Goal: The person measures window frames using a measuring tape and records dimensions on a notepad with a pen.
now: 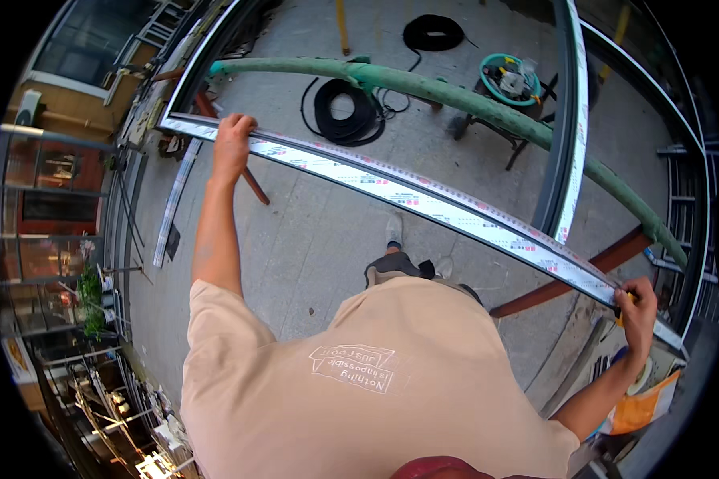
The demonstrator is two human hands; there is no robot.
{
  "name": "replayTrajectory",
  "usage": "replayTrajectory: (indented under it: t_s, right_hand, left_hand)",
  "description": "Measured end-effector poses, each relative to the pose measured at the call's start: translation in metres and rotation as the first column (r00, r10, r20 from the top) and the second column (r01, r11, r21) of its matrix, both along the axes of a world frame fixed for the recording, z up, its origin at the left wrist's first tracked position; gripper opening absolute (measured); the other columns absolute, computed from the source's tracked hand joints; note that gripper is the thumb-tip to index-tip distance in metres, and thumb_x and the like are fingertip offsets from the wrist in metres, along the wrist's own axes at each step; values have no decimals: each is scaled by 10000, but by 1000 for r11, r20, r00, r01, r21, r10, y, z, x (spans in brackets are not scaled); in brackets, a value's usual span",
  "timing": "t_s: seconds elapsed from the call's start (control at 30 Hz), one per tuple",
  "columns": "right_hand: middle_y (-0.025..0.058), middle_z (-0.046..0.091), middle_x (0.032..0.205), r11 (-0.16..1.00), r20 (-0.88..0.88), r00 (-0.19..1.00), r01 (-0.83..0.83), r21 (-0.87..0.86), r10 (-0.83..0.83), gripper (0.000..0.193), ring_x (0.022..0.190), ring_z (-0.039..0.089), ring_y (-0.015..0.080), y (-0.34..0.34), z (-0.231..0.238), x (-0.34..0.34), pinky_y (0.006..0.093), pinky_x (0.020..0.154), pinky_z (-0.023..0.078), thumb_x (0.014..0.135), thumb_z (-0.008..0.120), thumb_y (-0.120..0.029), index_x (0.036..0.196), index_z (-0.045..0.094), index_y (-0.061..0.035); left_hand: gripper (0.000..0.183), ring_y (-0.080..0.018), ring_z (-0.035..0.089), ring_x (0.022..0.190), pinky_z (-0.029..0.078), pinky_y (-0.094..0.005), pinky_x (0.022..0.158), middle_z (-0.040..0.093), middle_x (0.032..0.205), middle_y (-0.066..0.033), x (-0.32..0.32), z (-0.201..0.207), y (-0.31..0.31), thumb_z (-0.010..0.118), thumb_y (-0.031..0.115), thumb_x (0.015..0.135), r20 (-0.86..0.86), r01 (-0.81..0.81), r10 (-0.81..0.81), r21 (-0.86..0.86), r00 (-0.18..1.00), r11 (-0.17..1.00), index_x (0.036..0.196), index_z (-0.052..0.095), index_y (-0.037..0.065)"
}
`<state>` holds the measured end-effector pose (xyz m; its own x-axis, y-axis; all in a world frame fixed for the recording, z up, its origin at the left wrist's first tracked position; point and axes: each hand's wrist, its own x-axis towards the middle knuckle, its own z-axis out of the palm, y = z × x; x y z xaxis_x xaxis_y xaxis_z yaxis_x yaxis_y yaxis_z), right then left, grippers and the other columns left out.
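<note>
A large metal window frame, dark with white printed protective film, stretches in front of me. Along the top of its near bar runs the extended blade of a tape measure. My left hand is closed at the blade's left end, near the frame's left corner. At the other end, my right hand grips the tape measure, with a bit of yellow case showing between the fingers. Most of the case is hidden by that hand. A vertical bar of the frame meets the near bar left of my right hand.
A green-wrapped pole and reddish-brown supports are beneath the frame. Coils of black strip lie on the paved floor beyond. A teal basin of small items stands at the far right. Film-wrapped strips lie at left.
</note>
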<state>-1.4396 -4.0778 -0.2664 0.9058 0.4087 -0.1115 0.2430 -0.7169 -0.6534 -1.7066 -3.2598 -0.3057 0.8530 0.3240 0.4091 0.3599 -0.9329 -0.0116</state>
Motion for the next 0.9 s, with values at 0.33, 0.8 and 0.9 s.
replayTrajectory:
  t_s: [0.33, 0.8, 0.9]
  right_hand:
    - [107, 655, 851, 993, 133, 991, 37, -115, -22, 176, 861, 642, 264, 16, 0, 7, 393, 792, 492, 845, 810, -154, 872, 733, 2]
    - [98, 657, 831, 999, 218, 976, -6, -39, 14, 144, 851, 626, 269, 10, -10, 0, 394, 787, 481, 845, 807, -117, 868, 713, -11]
    - [95, 660, 833, 999, 227, 974, -10, -40, 19, 139, 850, 626, 269, 10, -9, 1, 393, 785, 481, 844, 805, -111, 868, 711, -12]
  left_hand:
    - [178, -379, 625, 1099, 495, -456, 950, 674, 1145, -145, -20, -4, 17, 582, 4, 999, -124, 2, -3, -14, 992, 1000, 1142, 682, 37]
    - [217, -379, 636, 1112, 494, -450, 981, 673, 1163, -166, -21, -1, 23, 554, -5, 988, -178, -10, 9, -4, 984, 1000, 1159, 684, 20]
    - [209, -384, 636, 1112, 492, -453, 979, 674, 1167, -171, -20, -2, 24, 555, 3, 997, -180, -6, 7, 3, 984, 1000, 1161, 684, 18]
